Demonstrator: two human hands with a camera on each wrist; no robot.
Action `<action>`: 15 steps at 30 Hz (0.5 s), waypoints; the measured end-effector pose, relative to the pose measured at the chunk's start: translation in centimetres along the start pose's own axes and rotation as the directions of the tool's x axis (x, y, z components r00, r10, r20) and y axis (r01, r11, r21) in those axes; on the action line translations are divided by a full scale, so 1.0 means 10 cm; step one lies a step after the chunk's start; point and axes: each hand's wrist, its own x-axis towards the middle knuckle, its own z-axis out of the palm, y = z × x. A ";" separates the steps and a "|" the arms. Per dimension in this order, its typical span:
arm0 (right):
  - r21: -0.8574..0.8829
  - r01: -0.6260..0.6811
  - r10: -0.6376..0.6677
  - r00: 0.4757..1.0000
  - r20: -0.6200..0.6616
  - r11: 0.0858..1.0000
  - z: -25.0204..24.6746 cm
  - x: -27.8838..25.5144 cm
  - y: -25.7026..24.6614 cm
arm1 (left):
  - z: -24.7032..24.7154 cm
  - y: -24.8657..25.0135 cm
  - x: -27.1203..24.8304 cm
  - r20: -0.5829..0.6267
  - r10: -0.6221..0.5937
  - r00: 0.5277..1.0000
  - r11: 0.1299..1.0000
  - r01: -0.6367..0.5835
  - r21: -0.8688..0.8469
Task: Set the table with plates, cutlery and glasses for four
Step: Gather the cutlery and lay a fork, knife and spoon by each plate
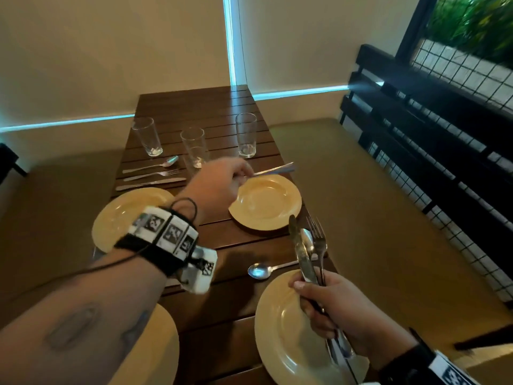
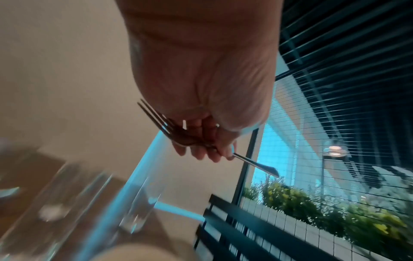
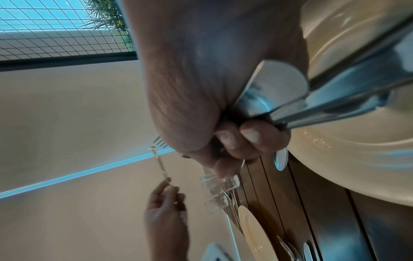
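Observation:
My left hand (image 1: 236, 175) reaches over the far right cream plate (image 1: 277, 207) and pinches a fork (image 1: 276, 170), its handle pointing right. The left wrist view shows that fork (image 2: 257, 163) held across my left hand (image 2: 205, 150), tines to the left. My right hand (image 1: 324, 298) hovers over the near right plate (image 1: 280, 337) and grips a bundle of cutlery (image 1: 306, 245): a knife, a spoon and a fork, heads up. In the right wrist view my right hand (image 3: 243, 139) is curled round that bundle (image 3: 335, 100). Three glasses (image 1: 194, 147) stand at the far end.
A spoon (image 1: 155, 164), fork (image 1: 155, 174) and knife (image 1: 151, 183) lie beyond the far left plate (image 1: 122, 218). One spoon (image 1: 263, 270) lies by the near right plate. A fourth plate (image 1: 163, 351) sits near left. Cushioned benches flank the wooden table (image 1: 227, 240); a black slatted backrest (image 1: 416, 129) stands right.

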 end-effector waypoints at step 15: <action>0.115 0.001 0.012 0.994 -0.110 0.993 -0.19 0.03 -0.03 | 1.79 -0.13 -0.15 0.392 -0.303 0.868 0.953 0.281 0.116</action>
